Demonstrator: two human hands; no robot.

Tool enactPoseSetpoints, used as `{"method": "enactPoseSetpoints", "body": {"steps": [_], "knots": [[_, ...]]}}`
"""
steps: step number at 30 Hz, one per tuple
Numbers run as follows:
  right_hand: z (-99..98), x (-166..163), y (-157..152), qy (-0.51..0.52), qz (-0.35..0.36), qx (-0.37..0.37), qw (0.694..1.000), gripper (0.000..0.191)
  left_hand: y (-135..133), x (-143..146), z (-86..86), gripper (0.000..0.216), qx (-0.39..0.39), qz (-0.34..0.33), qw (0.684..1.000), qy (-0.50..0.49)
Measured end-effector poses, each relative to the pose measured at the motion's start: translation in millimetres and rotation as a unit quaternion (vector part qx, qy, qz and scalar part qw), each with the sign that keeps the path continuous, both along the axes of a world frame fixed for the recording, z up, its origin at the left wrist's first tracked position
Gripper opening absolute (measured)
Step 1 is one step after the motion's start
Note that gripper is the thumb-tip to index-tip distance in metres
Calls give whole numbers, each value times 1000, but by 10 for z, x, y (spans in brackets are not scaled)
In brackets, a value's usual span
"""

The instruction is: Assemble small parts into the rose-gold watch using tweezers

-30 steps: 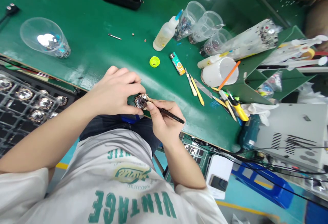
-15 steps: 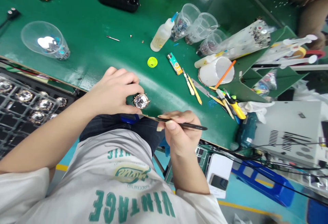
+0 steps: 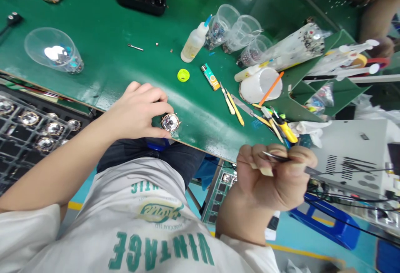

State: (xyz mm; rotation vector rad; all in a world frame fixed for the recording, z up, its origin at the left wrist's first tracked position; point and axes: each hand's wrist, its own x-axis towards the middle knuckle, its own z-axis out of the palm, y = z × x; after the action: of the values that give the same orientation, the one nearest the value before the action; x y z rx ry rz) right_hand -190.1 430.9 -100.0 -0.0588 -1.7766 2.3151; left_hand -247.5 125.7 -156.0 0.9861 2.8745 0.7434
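A round watch (image 3: 170, 122) with a gold-coloured rim and shiny inside lies at the front edge of the green bench. My left hand (image 3: 142, 110) rests on the bench, with thumb and forefinger curled against the watch's left side. My right hand (image 3: 271, 177) is raised to the right, off the bench edge, its fingers pinched around dark tweezers (image 3: 276, 156). The tweezers' tips point left, apart from the watch. A lime-green cap (image 3: 183, 75) and a small metal rod (image 3: 135, 47) lie beyond the watch.
A dropper bottle (image 3: 196, 40), plastic cups (image 3: 223, 25), a lighter (image 3: 210, 77) and yellow-handled tools (image 3: 235, 110) stand or lie to the right. A clear cup (image 3: 46, 44) tilts at left, above a tray of watches (image 3: 18, 140). A co-worker's arm (image 3: 376, 23) shows top right.
My right hand has moved right and away from the watch, lifting the tweezers with it. My left hand stays at the watch. The view has shifted slightly.
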Motion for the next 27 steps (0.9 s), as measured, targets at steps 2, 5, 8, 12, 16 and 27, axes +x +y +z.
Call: {"method": "enactPoseSetpoints", "body": {"steps": [2, 5, 8, 12, 16, 27], "knots": [[-78, 15, -136, 9, -37, 52, 998, 22, 6, 7, 14, 49, -5, 5, 1000, -8], [-281, 22, -436, 0, 8, 113, 994, 18, 7, 10, 30, 48, -7, 5, 1000, -15], [-484, -40, -651, -28, 122, 119, 985, 16, -9, 3, 39, 44, -6, -9, 1000, -16], [-600, -197, -728, -73, 175, 127, 974, 23, -36, -9, 47, 41, -8, -34, 999, -15], [-609, -276, -759, -97, 177, 144, 969, 25, -40, -10, 37, 47, -12, -27, 999, -14], [-591, -292, -791, -89, 180, 163, 966, 28, -27, -8, -6, 43, -7, -24, 1000, 1]]}}
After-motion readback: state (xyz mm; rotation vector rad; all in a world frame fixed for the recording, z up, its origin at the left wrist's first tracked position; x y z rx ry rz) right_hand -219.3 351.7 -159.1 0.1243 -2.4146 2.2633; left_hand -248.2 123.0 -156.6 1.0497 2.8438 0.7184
